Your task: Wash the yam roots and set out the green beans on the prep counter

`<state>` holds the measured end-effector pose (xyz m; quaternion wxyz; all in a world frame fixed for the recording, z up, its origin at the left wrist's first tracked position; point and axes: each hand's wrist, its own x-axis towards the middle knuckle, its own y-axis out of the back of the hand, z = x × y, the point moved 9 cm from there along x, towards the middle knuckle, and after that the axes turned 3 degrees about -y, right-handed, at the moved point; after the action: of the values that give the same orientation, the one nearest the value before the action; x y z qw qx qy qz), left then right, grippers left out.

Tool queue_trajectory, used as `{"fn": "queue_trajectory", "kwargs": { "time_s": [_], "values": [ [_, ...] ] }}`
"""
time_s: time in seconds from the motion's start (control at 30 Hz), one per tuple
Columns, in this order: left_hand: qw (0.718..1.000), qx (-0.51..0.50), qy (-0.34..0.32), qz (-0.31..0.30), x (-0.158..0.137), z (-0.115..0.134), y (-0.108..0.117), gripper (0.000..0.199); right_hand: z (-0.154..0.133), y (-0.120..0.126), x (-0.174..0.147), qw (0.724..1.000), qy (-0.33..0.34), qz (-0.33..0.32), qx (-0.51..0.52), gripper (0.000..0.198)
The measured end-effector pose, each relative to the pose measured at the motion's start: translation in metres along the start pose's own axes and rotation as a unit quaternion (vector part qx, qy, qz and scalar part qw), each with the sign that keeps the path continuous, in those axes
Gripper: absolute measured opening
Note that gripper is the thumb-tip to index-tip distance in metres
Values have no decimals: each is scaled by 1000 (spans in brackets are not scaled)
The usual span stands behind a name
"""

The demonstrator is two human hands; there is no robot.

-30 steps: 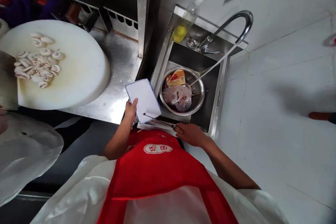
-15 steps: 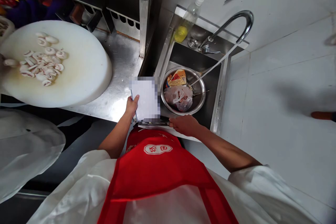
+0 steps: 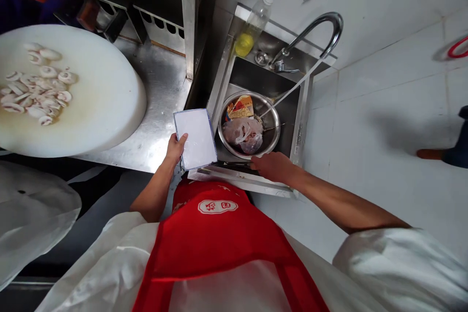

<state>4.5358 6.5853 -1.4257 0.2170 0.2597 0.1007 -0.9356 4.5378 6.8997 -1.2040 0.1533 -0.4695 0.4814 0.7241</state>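
Note:
My left hand (image 3: 177, 148) grips the left edge of a flat white rectangular piece with a thin blue border (image 3: 198, 139), thumb on top. It is held near the counter's corner and the sink's front edge. My right hand (image 3: 273, 166) is closed round the end of a long, narrow dark tool (image 3: 234, 164), whose exact kind I cannot make out. That tool points left, its far end close to the white piece. Just beyond my right hand, a steel bowl (image 3: 277, 141) in the sink holds a plastic bag of pinkish food (image 3: 243, 131) and an orange-yellow packet (image 3: 241, 107).
Water (image 3: 292, 88) runs from the curved faucet (image 3: 334, 29) into the bowl. A bottle of yellow liquid (image 3: 244, 44) stands at the sink's back corner. Sliced mushrooms (image 3: 40, 90) lie on a thick round chopping board (image 3: 117, 92). A white sleeve (image 3: 36, 214) is at left.
My right hand has moved right and slightly up with the dark tool, away from the white piece. My left hand still holds that piece. The view has shifted slightly right.

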Motion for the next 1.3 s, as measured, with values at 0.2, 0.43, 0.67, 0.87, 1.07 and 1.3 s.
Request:
{"fn": "queue_trajectory", "kwargs": {
  "time_s": [0.2, 0.43, 0.67, 0.87, 1.07, 1.3],
  "values": [
    [999, 46, -21, 22, -7, 7, 24, 60, 67, 11, -20, 996, -85, -11, 13, 31],
    [995, -4, -2, 104, -44, 2, 90, 69, 22, 33, 68, 967, -42, 189, 164, 47],
    [973, -114, 59, 193, -103, -23, 134, 62, -60, 91, 177, 950, 53, 289, 107, 47],
    [963, -147, 50, 221, -133, -26, 143, 51, -51, 114, 223, 933, 2, 351, 79, 46],
    [960, -166, 68, 214, -130, -25, 133, 15, -42, 106, 232, 936, -12, 344, 75, 46],
    [954, -194, 63, 219, -123, -22, 124, 52, -51, 115, 198, 861, 44, 418, 286, 62]
  ]
}}
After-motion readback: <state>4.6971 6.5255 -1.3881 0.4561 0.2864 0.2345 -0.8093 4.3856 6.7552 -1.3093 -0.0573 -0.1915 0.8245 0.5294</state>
